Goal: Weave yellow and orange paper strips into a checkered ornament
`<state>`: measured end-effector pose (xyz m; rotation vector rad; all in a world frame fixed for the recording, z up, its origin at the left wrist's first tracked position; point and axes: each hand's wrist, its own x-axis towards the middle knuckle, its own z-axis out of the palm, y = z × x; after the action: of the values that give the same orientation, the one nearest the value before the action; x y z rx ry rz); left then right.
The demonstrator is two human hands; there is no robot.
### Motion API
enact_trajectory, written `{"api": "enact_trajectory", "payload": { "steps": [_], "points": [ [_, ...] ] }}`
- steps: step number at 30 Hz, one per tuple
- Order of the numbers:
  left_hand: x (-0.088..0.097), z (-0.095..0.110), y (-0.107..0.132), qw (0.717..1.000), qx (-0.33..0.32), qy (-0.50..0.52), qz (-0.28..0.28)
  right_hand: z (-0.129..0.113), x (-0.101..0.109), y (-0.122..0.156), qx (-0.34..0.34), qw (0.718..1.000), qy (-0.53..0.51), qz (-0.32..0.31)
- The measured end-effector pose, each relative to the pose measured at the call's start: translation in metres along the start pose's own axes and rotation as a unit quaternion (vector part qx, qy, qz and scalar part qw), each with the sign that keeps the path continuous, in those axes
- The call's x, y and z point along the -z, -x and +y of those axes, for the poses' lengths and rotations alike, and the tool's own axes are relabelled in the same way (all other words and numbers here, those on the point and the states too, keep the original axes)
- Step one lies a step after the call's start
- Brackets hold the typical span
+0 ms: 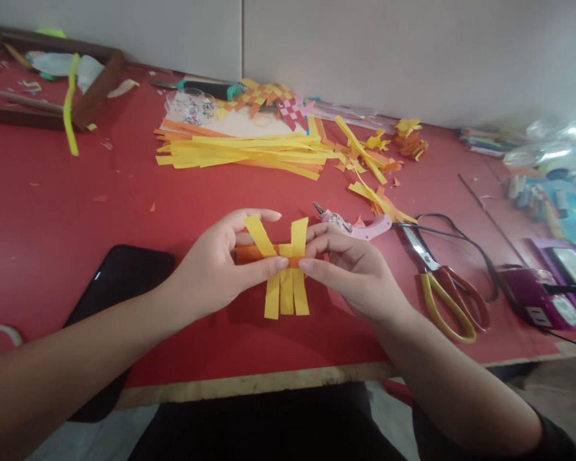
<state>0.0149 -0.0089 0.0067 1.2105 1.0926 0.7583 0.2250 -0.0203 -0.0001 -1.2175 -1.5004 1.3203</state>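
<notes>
Between my two hands is a small weave of paper strips (pixel 287 291), yellow ones running up and down across orange ones. My left hand (pixel 230 253) pinches it from the left, thumb on the front and an orange strip end (pixel 249 254) showing beside the palm. From the right, my right hand (pixel 348 266) grips the other side, its thumb tip close to the left thumb. Two yellow ends stick up and splay apart; several hang below. Fingers behind the paper are partly hidden. Just beyond my right hand lie pink-handled pliers (pixel 360 225).
Scissors (pixel 444 288) with yellow and red handles lie at right, near a black cable (pixel 480 246). A phone (pixel 118 285) rests at left. Loose yellow strips (pixel 244 150) are piled behind, beside woven paper fish (pixel 292 112). A brown frame (pixel 98 89) holds scraps at the far left.
</notes>
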Motion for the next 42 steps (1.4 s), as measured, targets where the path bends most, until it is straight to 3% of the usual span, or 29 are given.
{"api": "enact_trajectory", "payload": {
  "steps": [7,23,26,32,36,42],
  "points": [
    [-0.0002,0.0007,0.0019,0.998,-0.003,-0.056,0.014,0.0002,0.0010,-0.0012,-0.035,0.998,-0.042,-0.005],
    [-0.0017,0.0017,-0.0004,1.000,0.006,0.009,-0.007,-0.0005,-0.0012,0.0025,0.027,0.995,0.094,-0.002],
    [-0.0023,0.0016,-0.0001,1.000,0.011,0.020,-0.009,0.0001,-0.0036,0.0029,0.081,0.988,0.129,0.029],
    [-0.0026,0.0022,-0.0010,1.000,0.016,0.017,-0.007,-0.0028,-0.0054,0.0050,0.223,0.942,0.241,0.072],
    [-0.0031,0.0046,-0.0011,1.000,0.017,0.017,-0.007,-0.0063,-0.0057,0.0061,0.247,0.926,0.274,0.079],
    [-0.0026,0.0012,-0.0009,1.000,0.005,-0.018,-0.005,-0.0059,-0.0058,0.0044,0.232,0.924,0.295,0.080]
  ]
}}
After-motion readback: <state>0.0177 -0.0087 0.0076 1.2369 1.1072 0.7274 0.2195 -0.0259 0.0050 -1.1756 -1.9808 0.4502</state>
